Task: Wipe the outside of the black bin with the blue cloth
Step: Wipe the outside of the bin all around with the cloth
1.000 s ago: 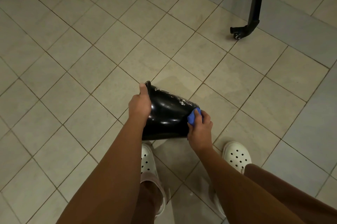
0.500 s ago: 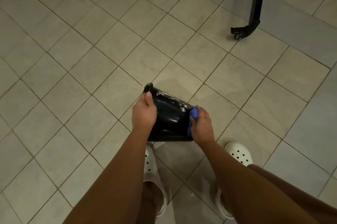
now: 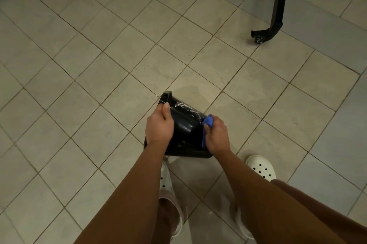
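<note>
Since the frame one second back, the left hand [image 3: 158, 126] has slid nearer along the black bin [image 3: 184, 124]. Its thumb now lies on the wall rather than over the rim, and the blue cloth [image 3: 208, 121] trails lower down the right side.

From my remote view, in order of size:
- Tiled floor [image 3: 99, 65]: beige squares, with a greyer band at far right.
- Black stand leg [image 3: 278, 5]: far right, ending in a small foot on the floor.
- Bin: tipped on its side at centre, just beyond the white clogs [image 3: 261, 168], with pale streaks on its upper wall. I cannot tell whether it touches the floor.
- Left hand: fingers curled round the bin's left edge, thumb on top.
- Right hand [image 3: 217, 136]: fingers bunched round the cloth, pressing it against the bin's right side.
</note>
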A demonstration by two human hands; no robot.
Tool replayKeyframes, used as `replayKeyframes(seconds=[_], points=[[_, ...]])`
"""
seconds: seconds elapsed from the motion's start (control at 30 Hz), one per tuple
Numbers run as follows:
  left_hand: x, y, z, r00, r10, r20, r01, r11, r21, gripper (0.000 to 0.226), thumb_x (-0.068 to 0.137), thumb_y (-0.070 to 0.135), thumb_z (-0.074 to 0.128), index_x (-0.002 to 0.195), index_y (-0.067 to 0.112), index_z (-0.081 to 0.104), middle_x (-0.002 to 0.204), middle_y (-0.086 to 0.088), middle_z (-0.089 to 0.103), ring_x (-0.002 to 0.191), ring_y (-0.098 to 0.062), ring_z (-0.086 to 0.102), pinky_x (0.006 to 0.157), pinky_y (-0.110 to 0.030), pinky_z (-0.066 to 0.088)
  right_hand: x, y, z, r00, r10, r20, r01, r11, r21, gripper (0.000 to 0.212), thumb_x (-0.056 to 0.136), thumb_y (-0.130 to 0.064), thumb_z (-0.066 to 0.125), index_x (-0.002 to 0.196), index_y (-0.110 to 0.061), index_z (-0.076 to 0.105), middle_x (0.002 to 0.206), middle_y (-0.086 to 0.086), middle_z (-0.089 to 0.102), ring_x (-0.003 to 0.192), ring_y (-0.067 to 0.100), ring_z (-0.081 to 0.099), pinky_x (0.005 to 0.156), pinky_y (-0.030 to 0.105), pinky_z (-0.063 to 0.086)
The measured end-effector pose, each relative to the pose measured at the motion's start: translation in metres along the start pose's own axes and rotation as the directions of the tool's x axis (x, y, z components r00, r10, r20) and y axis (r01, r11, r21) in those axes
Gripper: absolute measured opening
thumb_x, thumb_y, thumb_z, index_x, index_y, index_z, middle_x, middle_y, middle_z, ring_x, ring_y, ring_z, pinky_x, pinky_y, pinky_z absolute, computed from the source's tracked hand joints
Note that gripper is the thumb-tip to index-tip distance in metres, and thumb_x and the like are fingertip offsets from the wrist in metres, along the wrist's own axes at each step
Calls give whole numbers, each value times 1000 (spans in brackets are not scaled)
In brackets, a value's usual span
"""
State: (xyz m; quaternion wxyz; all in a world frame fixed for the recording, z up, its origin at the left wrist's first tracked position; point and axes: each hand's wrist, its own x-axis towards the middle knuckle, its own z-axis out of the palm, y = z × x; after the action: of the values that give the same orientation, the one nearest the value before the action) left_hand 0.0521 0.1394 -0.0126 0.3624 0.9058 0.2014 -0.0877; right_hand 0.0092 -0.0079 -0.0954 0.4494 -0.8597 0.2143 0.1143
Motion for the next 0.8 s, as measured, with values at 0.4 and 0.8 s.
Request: replayKeyframes(seconds=[0.4,0.8], points=[[1,1,-1,999,39,9,-38,994,-107,34,103,36,35,79,17,51,68,3,52,69,-16,51,65,-29,38,-2,-11,8,1000,12,-2,-13,995,-96,46,92,-23,49,137,-16,39,142,6,40,133,27,33,108,56,26],[19,25,-10,910,-258,325,312,942,-124,53,94,54,31,109,12,60,107,-10,64,102,-30,59,96,-46,45,-28,10,7,1000,14,-2,-14,988,-155,53,96,-35,41,143,-17,26,146,6,31,138,28,24,112,58,15]])
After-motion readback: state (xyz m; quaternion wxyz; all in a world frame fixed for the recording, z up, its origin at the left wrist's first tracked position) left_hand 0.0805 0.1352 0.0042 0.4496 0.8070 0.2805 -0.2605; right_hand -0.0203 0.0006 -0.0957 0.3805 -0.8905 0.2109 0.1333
